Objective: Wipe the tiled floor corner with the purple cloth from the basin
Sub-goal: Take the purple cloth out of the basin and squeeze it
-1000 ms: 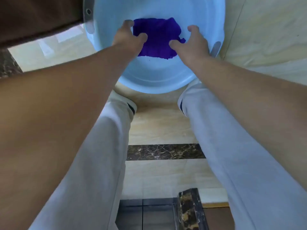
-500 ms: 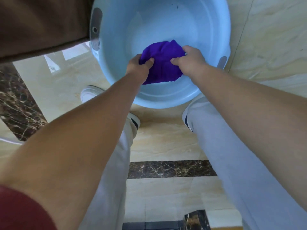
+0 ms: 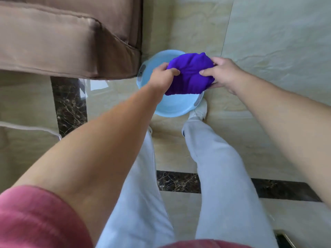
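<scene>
The purple cloth [image 3: 189, 74] is bunched up and held in the air above the light blue basin [image 3: 172, 106], which sits on the beige tiled floor. My left hand [image 3: 162, 76] grips the cloth's left side. My right hand [image 3: 221, 73] grips its right side, fingers wrapped around the fabric. The cloth hides much of the basin's inside. The floor corner beyond the basin [image 3: 157, 33] lies between the sofa and the far tiles.
A brown sofa [image 3: 62, 38] fills the upper left, close to the basin's left rim. My legs in light trousers and a white shoe [image 3: 198, 111] stand just before the basin. Dark marble strips [image 3: 69, 104] cross the floor. A white cable [image 3: 32, 128] runs at the left.
Both hands closed on the cloth inside the basin and lifted it out. The view has risen and pulled back, so the basin looks smaller and farther.
</scene>
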{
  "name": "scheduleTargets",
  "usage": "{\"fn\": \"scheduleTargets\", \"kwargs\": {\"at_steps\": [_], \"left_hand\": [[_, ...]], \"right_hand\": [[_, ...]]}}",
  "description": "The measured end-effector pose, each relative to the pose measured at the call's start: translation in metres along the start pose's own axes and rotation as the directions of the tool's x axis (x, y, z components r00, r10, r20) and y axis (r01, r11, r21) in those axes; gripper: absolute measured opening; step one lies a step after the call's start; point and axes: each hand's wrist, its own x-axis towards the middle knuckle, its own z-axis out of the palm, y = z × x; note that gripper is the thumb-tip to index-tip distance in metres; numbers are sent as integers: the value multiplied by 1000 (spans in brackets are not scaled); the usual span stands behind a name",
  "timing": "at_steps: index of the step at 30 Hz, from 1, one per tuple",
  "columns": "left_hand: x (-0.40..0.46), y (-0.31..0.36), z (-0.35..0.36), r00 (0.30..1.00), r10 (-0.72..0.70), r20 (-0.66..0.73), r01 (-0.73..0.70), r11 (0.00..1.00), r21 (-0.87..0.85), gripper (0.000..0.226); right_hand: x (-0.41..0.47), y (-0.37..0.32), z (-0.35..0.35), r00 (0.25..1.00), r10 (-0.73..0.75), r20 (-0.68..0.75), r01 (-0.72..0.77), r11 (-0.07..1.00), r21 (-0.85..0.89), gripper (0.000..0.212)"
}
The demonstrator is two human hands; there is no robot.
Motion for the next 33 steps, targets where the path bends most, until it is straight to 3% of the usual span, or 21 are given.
{"fn": "scheduleTargets", "kwargs": {"at_steps": [4,10,17,21,26,30,33], "left_hand": [[-92,77,-19,990,96,-105,-102,994,-49,10],[-249,150,-65,924,196,-327,-276,935,-220,7],[-409,186,-152,806,346,-481,-542,759,-361,26],[-480,146,-209,732,411,-543,-660,624,-417,57],[-548,52,-264,708,428,-562,-703,501,-505,22],[-587,-30,-297,662,348,-664,-743,419,-521,23],[-602,-79,-320,633,284,-720,-768,353,-535,29]], "right_hand": [[-84,-87,-29,991,-132,35,133,989,-58,43],[-229,-200,-27,919,-384,95,393,910,-129,17],[-387,-297,27,701,-693,168,711,696,-100,14],[-458,-306,91,601,-748,283,783,621,-21,17],[-516,-277,182,529,-744,408,771,622,135,11],[-545,-230,260,508,-703,498,718,665,206,15],[-553,-203,312,528,-662,532,687,702,191,33]]}}
